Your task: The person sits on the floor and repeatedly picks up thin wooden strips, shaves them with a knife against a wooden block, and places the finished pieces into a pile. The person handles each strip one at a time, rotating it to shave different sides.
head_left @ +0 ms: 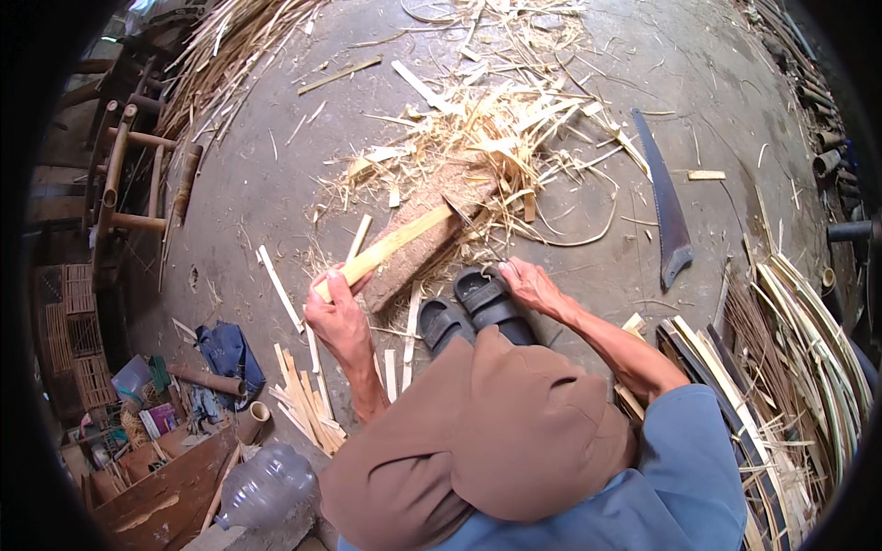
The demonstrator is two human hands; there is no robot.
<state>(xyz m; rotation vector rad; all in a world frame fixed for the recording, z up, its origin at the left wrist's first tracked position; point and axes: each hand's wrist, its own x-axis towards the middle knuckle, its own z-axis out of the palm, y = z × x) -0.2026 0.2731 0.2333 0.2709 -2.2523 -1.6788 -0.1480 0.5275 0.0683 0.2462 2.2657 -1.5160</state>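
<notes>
bamboo is all over this floor, and the head view looks straight down at a person who sits low in dark sandals (473, 308). the left hand (335, 317) is closed tight around the near end of a flat bamboo strip (390, 246). the strip is pale yellow with a green tint, long and thin. it runs from the hand up and to the right, away from the person, and its far end rests on a rough brown wood block (424, 234) that lies on the ground. so the long way of the strip points from near left to far right. the right hand (533, 286) is just right of the sandals, fingers bent and resting low by the floor. i cannot tell if it holds a thing. it is close to the block but apart from the strip, so the left hand is the one on the strip. past the block sits a heap of pale shavings (501, 129). a saw (663, 197) lies on the floor to the far right. short cut pieces (303, 399) lie near the left arm, and a clear plastic bottle (266, 482) lies nearer on the left. a bundle of long strips (799, 349) is stacked on the right.
</notes>
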